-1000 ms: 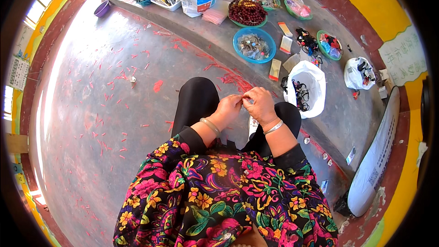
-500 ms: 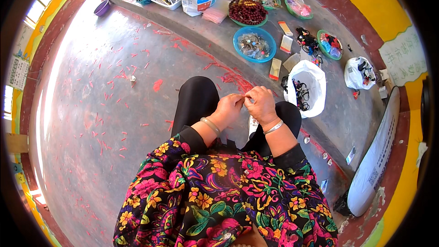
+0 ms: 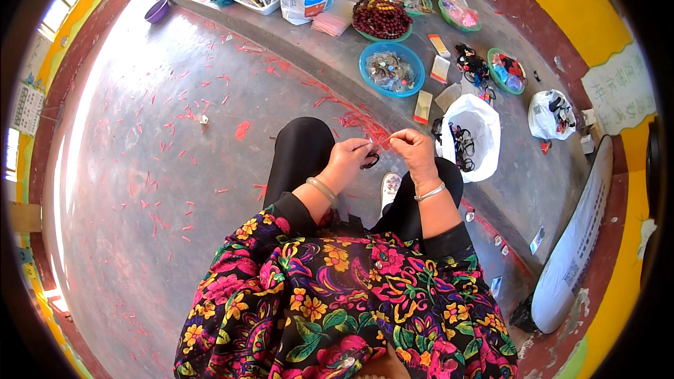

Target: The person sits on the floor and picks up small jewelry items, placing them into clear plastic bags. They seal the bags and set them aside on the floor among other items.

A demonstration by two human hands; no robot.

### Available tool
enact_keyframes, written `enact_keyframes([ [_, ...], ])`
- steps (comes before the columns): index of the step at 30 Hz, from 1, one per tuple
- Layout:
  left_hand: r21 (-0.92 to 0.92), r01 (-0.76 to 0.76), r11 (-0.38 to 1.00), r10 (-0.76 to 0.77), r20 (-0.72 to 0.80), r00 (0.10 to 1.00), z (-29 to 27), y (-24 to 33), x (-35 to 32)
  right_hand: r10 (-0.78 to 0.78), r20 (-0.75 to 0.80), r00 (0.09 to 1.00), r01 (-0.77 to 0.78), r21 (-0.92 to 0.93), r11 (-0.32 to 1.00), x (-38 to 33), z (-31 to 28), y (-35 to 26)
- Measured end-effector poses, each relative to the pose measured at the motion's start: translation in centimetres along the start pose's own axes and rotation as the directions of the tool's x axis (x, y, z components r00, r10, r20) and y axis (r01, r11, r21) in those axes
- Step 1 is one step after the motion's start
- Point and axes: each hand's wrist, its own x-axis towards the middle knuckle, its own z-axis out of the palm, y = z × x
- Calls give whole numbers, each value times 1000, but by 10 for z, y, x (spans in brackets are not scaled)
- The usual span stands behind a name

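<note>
My left hand (image 3: 349, 159) is closed in front of my knees, with a black cord loop (image 3: 371, 162) hanging from its fingers. Close beside it, my right hand (image 3: 414, 152) pinches a thin reddish strand (image 3: 385, 142) that reaches toward the left fingertips. Whether the strand is joined to the loop is too small to tell. To the right of my hands stands an open white bag (image 3: 486, 130) with similar black cords (image 3: 463, 146) inside.
Red scraps (image 3: 361, 123) litter the floor beyond my hands. On the raised step are a blue basin (image 3: 363, 70) of small pieces, dark red beads (image 3: 382, 20), small boxes (image 3: 423, 107) and a second white bag (image 3: 544, 116). A long grey-white object (image 3: 572, 260) lies at right.
My hands were together and are now apart, the right having drawn away to the right. The black loop and the thin strand between the hands have come into sight.
</note>
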Motion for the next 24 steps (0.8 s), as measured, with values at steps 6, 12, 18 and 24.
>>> enact_keyframes([
  [6,-236,35,971,-35,2,999,-6,23,-5,36,-147,988,19,352,936,2,-9,-1],
  [12,-366,-139,920,151,4,988,-20,45,-2,22,-271,962,90,393,915,8,-14,5],
  [18,-446,-246,860,308,70,949,-35,75,-4,-184,-166,969,147,-211,966,8,-5,1],
  [24,-459,-233,857,317,113,942,-42,70,-3,-519,-26,854,409,-584,702,12,10,3],
])
